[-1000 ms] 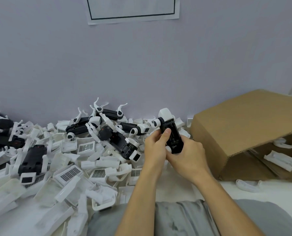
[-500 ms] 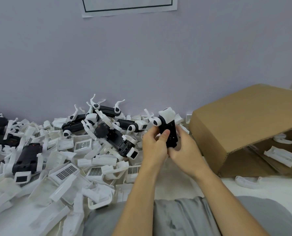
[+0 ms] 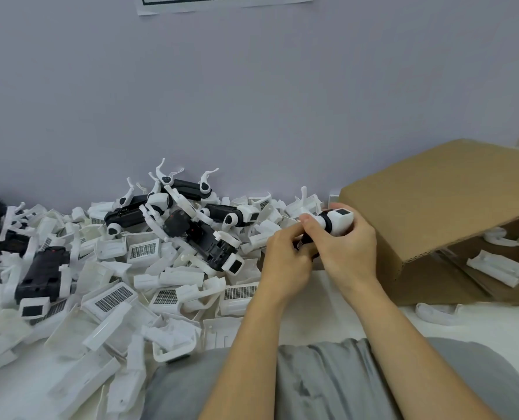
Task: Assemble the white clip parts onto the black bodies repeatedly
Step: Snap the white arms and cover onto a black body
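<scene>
My two hands meet in mid-air just left of the cardboard box, both on one black body with white end parts point(image 3: 337, 221). My right hand point(image 3: 347, 247) wraps around it from the right, its thumb pressed on the white neck. Fingers of my left hand point(image 3: 285, 262) pinch its lower black end, which is mostly hidden between the hands. Only the white head with a dark square window shows clearly. A heap of loose white clip parts point(image 3: 113, 298) covers the table to the left, with several black bodies point(image 3: 43, 272) carrying white clips lying among them.
An open cardboard box point(image 3: 434, 213) lies on its side at the right, with white parts point(image 3: 496, 265) inside and one in front point(image 3: 434, 312). A grey wall stands close behind. My grey-clad lap point(image 3: 322, 377) fills the bottom centre.
The held body has tipped from upright to lying nearly sideways with its white head pointing right, and both hands have shifted right toward the box.
</scene>
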